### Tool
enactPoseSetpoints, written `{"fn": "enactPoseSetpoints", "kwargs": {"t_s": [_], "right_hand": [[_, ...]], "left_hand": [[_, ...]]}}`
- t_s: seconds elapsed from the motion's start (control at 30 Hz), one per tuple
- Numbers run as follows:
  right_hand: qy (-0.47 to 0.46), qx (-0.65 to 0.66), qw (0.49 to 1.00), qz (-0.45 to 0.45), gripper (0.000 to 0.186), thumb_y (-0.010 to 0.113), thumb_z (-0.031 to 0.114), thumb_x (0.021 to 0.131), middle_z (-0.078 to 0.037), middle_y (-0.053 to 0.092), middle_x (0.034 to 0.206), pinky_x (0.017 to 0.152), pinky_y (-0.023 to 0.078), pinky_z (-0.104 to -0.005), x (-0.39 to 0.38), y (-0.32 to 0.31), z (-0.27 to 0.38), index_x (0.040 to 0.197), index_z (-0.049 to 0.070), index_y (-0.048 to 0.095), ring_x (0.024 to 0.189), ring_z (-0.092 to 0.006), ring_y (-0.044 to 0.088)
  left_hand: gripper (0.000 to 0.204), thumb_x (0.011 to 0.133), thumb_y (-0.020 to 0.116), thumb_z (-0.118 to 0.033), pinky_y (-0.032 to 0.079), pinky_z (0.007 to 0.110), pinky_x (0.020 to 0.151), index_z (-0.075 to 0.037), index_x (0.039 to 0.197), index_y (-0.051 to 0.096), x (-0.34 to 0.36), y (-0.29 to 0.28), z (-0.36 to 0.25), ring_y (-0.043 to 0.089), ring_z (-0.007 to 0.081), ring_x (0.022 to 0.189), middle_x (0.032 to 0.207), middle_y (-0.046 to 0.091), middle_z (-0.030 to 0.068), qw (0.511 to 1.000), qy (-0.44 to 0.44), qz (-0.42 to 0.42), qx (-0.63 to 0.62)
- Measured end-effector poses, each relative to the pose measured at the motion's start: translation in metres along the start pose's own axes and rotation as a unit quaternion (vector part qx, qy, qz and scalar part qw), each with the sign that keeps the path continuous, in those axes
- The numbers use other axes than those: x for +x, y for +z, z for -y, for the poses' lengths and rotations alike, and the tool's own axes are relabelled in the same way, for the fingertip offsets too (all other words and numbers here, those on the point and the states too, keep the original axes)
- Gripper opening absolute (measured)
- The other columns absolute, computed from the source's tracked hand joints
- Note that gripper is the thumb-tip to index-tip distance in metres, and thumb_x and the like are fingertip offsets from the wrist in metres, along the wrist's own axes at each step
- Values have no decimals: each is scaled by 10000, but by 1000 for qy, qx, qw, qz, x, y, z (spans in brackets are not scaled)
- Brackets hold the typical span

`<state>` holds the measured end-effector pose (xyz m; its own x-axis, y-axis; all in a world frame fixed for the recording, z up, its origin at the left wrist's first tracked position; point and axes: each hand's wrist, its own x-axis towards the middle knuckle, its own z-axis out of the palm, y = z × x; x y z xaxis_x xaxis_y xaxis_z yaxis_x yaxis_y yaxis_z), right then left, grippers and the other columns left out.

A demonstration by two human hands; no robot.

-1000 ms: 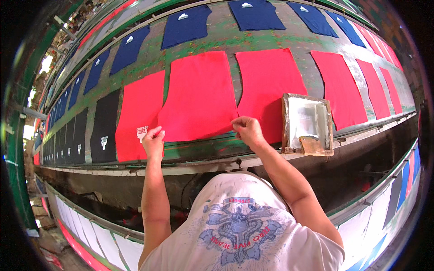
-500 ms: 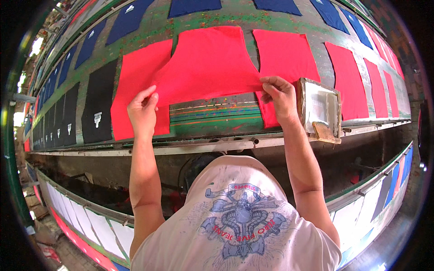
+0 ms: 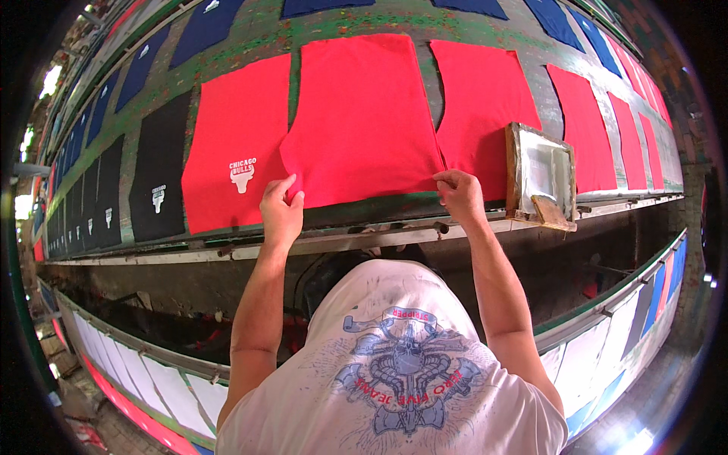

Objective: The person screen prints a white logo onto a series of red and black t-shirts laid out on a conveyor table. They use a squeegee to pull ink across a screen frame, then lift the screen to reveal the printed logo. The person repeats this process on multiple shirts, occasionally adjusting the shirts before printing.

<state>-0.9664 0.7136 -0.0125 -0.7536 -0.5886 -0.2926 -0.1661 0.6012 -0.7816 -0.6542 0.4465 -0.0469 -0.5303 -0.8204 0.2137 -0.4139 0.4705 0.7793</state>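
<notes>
A red fabric panel [image 3: 362, 121] lies in front of me over the long green table, its near edge lifted slightly. My left hand [image 3: 282, 214] pinches its near left corner between thumb and fingers. At the near right corner my right hand [image 3: 461, 199] grips the edge with curled fingers. To the left lies another red panel [image 3: 235, 121] with a white animal-head print [image 3: 242, 177] and lettering. A further red panel [image 3: 485, 91] lies to the right, partly under a wood-edged printing screen [image 3: 516, 171]. A small wooden piece [image 3: 553, 213] rests in the screen's near end.
Black printed panels [image 3: 161, 163] continue leftward, and more red panels [image 3: 584, 136] rightward. Blue panels [image 3: 205, 34] lie along the far side. A metal rail [image 3: 341, 241] borders the table's near edge. Behind me, another table holds white panels [image 3: 163, 385].
Both hands have come nearer, drawing the red panel's near edge down over the striped table surface. The panel now lies flatter, and the left neighbour's white print is uncovered.
</notes>
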Motion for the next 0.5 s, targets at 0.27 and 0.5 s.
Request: {"fn": "enactPoseSetpoints", "kwargs": {"t_s": [0.27, 0.5], "right_hand": [[21, -23, 999, -12, 217, 731, 114, 970, -133, 824, 895, 765, 598, -364, -8, 4, -10, 1134, 48, 857, 815, -208, 794], [-7, -70, 997, -31, 214, 747, 130, 932, -163, 834, 923, 760, 608, -372, -17, 1, -2, 1095, 66, 870, 838, -250, 818]], "left_hand": [[423, 869, 839, -8, 564, 383, 832, 13, 1288, 786, -13, -3, -4, 689, 270, 906, 1092, 731, 153, 999, -29, 36, 24], [425, 856, 840, -4, 578, 410, 862, 25, 1276, 783, -18, -4, -1, 712, 315, 943, 1109, 736, 177, 998, -35, 44, 31]]}}
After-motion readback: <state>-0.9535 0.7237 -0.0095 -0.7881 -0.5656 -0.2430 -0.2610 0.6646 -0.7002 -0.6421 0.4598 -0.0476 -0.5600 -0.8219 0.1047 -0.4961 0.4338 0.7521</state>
